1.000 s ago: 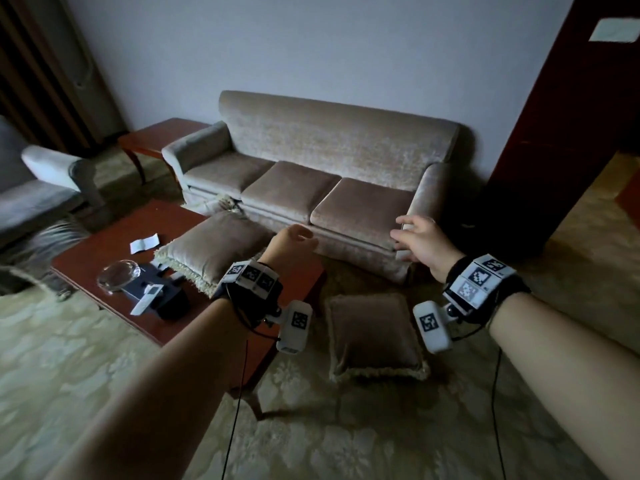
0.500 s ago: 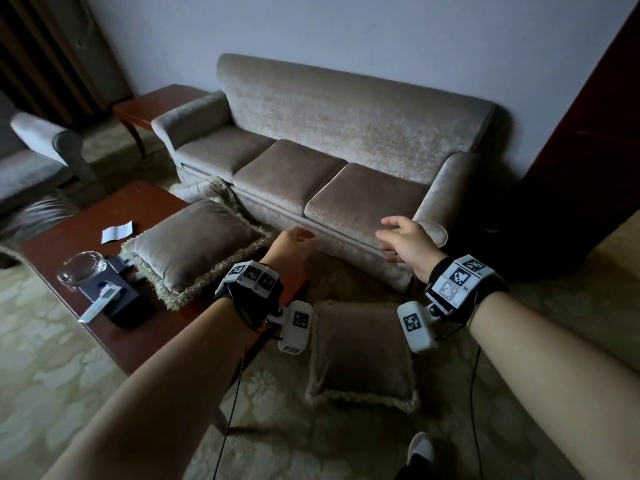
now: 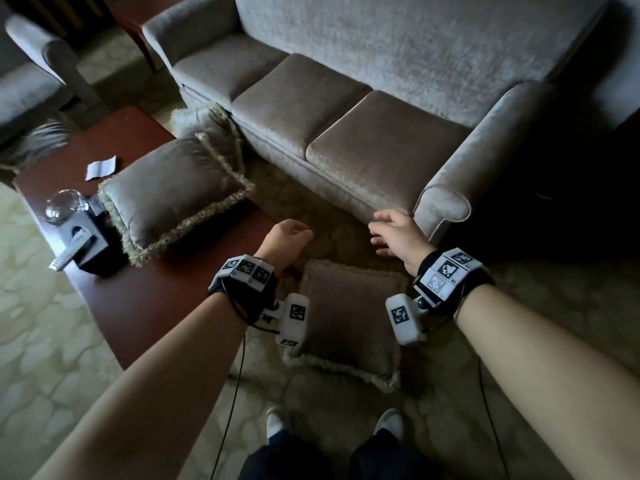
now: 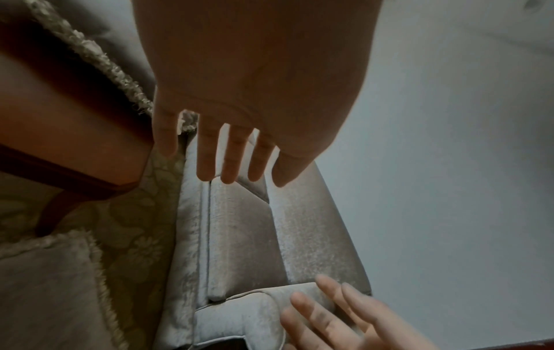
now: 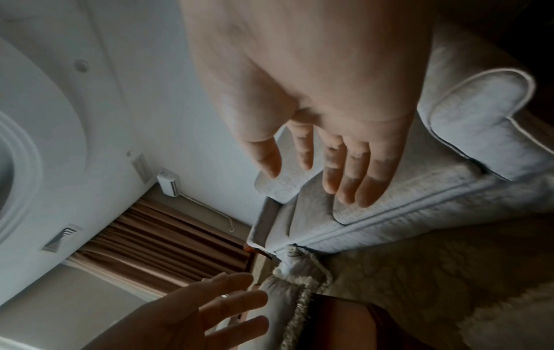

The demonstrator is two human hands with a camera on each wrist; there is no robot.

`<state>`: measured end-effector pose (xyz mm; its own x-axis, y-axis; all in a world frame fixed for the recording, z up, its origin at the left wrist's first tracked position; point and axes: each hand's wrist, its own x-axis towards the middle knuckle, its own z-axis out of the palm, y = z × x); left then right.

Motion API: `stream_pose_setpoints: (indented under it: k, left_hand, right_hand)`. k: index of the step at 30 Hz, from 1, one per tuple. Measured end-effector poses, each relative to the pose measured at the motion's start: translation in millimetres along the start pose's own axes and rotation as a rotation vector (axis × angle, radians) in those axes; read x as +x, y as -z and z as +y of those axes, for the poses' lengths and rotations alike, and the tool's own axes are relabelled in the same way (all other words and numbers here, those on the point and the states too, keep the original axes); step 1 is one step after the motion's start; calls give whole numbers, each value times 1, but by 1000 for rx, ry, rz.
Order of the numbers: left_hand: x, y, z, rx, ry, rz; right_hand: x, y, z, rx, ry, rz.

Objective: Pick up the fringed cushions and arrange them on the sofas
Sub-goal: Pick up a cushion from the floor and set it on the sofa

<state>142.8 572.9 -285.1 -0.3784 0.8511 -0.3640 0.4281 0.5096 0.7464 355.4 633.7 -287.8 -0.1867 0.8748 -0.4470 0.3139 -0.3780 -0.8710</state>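
A brown fringed cushion lies flat on the carpet just below both hands. A second fringed cushion rests on the red-brown coffee table, and a third one lies on the floor against the three-seat sofa. My left hand hovers above the floor cushion's far left corner, fingers straight and holding nothing. My right hand hovers beside the sofa's right armrest, fingers spread and empty.
A grey armchair stands at the far left. On the coffee table lie a glass ashtray, a dark box with a remote and a paper slip. My two feet stand on the patterned carpet near the cushion.
The view has moved closer to the sofa and tilted down. Both hands have lowered toward the floor cushion, which now lies directly beneath them; my feet have come into view.
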Motion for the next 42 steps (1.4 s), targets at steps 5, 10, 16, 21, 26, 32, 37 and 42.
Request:
stream_pose_setpoints:
  k: [5,10,16,21,26,32,37,42]
  left_hand:
    - [55,-52,-69,63,31,-48]
    - [123,-131,-176,122,19,-95]
    - [196,-224,-309,201,13,-134]
    - [260,-294,-406,271,17,-212]
    - [297,-329,-483,180,55,-155]
    - [305,-318,-554,-9,230,-113]
    - [303,-321,-579,-262,502,-302]
    - [305,-334,-572,-517,569,-397]
  right_hand:
    - [54,-15,91,22,-68,28]
    - [126,-38,222,26,-116,91]
    - [208,-70,383,61,-178,178]
    - [277,-92,497,40,-191,194]
    - [310,-105,566,9,-203,249]
    - [306,-93,626,-171,-222,425]
    - [319,-79,681,139,-465,306]
    - [357,-61,737,167,-585,248]
